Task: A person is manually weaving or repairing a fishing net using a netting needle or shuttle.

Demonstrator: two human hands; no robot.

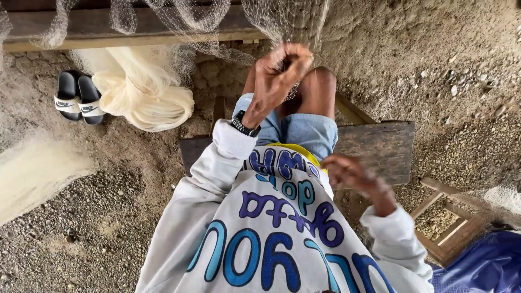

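Black slides (78, 97); wooden bench (380, 146), blue tarp (483, 268), gravel ground (81, 233)

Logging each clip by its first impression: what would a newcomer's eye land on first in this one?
Probably the left hand, raised at top centre and pinching fine, pale fishing net that hangs from a wooden beam. The right hand is drawn back by the person's waist, blurred, so its grip is unclear. Next, a bundled cream net on the gravel at upper left, with black slide sandals beside it.
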